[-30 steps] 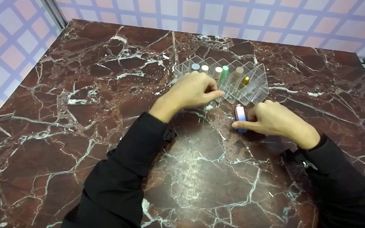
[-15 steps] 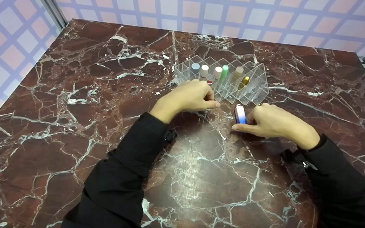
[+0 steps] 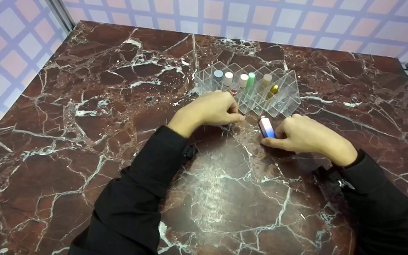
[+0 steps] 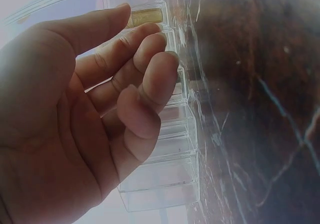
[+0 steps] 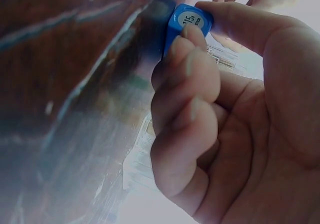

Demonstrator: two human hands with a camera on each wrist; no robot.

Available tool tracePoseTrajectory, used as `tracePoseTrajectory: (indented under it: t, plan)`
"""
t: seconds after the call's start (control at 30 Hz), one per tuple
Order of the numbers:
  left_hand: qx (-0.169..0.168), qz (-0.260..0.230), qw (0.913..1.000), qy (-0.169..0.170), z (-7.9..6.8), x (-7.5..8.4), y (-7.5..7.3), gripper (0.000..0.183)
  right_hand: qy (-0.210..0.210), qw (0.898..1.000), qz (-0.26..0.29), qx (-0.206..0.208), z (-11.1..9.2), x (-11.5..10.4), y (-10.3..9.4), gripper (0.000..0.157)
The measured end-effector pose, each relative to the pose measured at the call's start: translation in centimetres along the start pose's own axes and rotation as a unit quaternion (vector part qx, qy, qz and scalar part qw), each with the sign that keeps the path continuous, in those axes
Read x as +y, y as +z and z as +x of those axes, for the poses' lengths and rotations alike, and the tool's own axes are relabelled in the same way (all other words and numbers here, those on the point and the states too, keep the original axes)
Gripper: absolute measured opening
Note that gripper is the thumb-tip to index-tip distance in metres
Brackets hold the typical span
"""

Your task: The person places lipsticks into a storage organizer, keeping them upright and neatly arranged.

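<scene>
My right hand (image 3: 305,134) pinches a lipstick (image 3: 267,127) that fades from pink to blue, just in front of the clear organizer (image 3: 290,97). In the right wrist view, the lipstick's blue base (image 5: 172,34) with a round label pokes out between thumb and fingertips. My left hand (image 3: 207,108) hovers at the organizer's front left edge, loosely curled around nothing; the left wrist view shows its bare palm. Upright in the organizer's diamond slots stand a grey-blue-capped tube (image 3: 217,75), two white-capped tubes, a green tube (image 3: 250,82), a tan-capped tube (image 3: 267,78) and a gold tube (image 3: 272,92).
A clear tube with a red part (image 3: 233,91) shows in a slot right behind my left hand. Dark red marbled tabletop (image 3: 83,159) extends on all sides. Checked panels (image 3: 207,17) stand along the back and left edges.
My left hand has drawn back from over the organizer toward me, uncovering the front left slots. The lipstick in my right hand has tipped slightly to the left.
</scene>
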State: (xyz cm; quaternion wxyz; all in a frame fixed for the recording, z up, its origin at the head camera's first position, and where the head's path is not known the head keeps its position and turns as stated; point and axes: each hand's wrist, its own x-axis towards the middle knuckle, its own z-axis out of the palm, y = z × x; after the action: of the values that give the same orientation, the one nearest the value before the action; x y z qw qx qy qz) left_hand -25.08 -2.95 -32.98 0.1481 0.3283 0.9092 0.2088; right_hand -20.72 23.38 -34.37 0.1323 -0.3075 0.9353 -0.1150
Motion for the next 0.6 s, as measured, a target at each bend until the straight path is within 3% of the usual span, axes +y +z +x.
tracePoseTrajectory:
  t: [0.33,0.6]
  plan:
    - [0.000,-0.004,1.0000,0.007,0.02,-0.12,0.10,0.035,-0.017,0.999,-0.014,0.027,-0.04,0.05,-0.16,0.053]
    - [-0.003,-0.016,0.9998,0.014,0.11,-0.08,0.06,0.032,-0.044,0.996,-0.016,0.073,-0.20,-0.11,-0.43,0.052]
